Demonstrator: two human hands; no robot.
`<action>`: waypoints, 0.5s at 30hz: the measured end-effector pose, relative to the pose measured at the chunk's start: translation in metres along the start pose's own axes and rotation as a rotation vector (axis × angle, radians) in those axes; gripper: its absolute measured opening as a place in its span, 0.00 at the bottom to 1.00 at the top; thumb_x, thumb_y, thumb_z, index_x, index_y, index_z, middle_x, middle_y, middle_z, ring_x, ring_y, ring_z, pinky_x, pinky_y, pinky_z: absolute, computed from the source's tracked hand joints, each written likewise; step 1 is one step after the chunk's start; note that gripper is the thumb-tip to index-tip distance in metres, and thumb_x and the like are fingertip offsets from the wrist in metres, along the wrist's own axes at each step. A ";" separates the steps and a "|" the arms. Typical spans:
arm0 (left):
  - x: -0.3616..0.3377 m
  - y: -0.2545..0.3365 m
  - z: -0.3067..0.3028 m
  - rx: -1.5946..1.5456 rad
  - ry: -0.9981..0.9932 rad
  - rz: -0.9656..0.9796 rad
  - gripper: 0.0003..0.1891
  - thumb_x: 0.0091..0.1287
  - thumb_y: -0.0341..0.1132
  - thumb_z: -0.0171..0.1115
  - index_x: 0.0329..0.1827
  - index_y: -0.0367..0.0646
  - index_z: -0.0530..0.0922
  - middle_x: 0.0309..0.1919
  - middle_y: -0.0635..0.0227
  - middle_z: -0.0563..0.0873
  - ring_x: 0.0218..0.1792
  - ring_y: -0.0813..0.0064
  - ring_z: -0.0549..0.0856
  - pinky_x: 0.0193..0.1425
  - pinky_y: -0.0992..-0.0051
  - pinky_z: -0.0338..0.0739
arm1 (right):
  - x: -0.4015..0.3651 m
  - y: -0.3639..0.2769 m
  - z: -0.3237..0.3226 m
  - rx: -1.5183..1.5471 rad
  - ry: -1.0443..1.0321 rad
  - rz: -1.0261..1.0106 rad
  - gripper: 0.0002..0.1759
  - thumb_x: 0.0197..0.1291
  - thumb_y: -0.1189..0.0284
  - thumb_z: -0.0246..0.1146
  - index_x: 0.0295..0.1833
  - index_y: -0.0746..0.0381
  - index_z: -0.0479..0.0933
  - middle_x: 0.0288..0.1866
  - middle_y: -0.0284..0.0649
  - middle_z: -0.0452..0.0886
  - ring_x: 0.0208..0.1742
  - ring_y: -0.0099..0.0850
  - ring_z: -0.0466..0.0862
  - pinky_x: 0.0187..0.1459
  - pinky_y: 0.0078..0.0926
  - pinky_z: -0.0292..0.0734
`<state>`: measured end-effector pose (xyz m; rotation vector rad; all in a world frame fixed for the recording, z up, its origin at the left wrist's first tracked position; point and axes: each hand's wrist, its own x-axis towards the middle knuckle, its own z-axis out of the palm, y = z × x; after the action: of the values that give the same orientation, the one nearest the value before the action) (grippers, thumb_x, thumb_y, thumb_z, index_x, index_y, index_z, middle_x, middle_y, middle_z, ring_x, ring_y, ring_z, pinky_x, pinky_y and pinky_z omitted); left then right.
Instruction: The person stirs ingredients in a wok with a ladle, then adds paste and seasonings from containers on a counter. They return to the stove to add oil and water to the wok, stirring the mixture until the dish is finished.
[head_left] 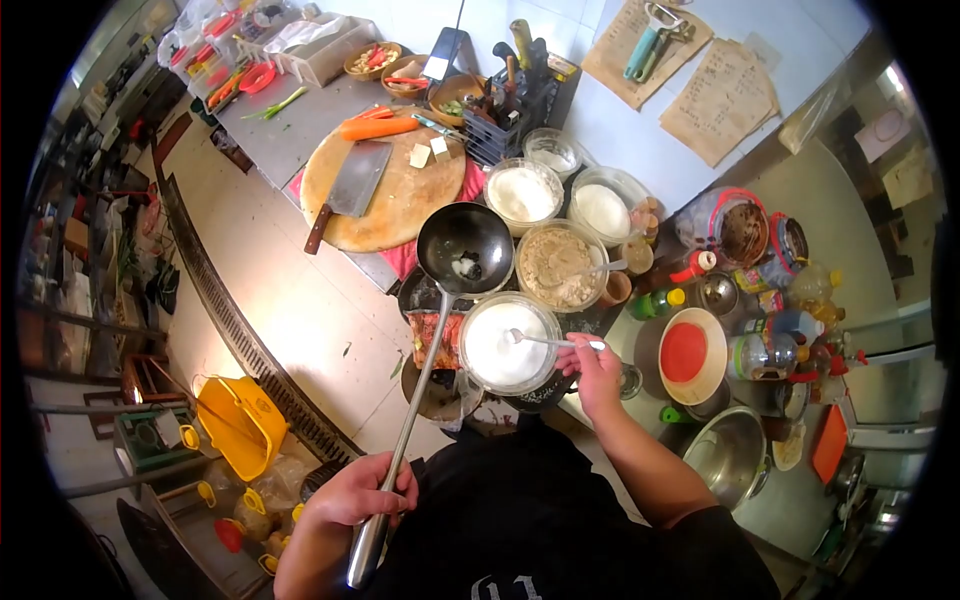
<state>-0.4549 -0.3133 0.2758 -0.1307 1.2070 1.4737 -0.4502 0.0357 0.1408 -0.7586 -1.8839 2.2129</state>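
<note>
My left hand (365, 488) is wrapped round the metal handle of a large black ladle (480, 235), whose bowl holds a little whitish stuff at its bottom. In my right hand (590, 365) is the handle of a small spoon (545, 341). Its tip rests in the white powder inside a round tub (508, 325). Just above that tub stands a tub of beige powder (558, 262) with another spoon in it. Further up are two more tubs of white powder, one on the left (522, 194) and one on the right (602, 212).
A cleaver (358, 180), a carrot (380, 127) and pale cubes lie on a round cutting board (400, 205). Knives stand in a black rack (490, 135). On the right are bottles, a bowl of red liquid (690, 350) and a steel basin (722, 460). A yellow bucket (240, 425) is lower left.
</note>
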 end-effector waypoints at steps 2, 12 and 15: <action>0.000 -0.001 -0.001 0.010 -0.003 0.010 0.11 0.52 0.24 0.61 0.35 0.41 0.67 0.32 0.63 0.80 0.28 0.76 0.79 0.32 0.80 0.76 | 0.001 -0.004 0.000 0.063 0.034 0.044 0.14 0.67 0.69 0.51 0.47 0.70 0.74 0.33 0.44 0.80 0.28 0.27 0.79 0.31 0.20 0.74; 0.000 0.004 0.000 0.010 -0.009 0.016 0.11 0.52 0.25 0.61 0.34 0.41 0.67 0.32 0.63 0.79 0.28 0.77 0.79 0.32 0.80 0.76 | 0.005 -0.029 0.003 0.153 0.097 0.124 0.14 0.67 0.69 0.51 0.49 0.69 0.72 0.33 0.45 0.80 0.28 0.28 0.79 0.30 0.21 0.73; 0.000 0.005 0.001 0.014 -0.022 0.007 0.11 0.52 0.25 0.61 0.34 0.41 0.68 0.32 0.63 0.79 0.28 0.77 0.79 0.32 0.80 0.75 | 0.008 -0.051 0.012 0.250 0.077 0.038 0.13 0.68 0.70 0.50 0.49 0.69 0.72 0.34 0.45 0.81 0.28 0.29 0.79 0.30 0.21 0.72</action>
<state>-0.4588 -0.3117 0.2793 -0.1011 1.2012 1.4686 -0.4738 0.0389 0.1881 -0.8262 -1.5324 2.3458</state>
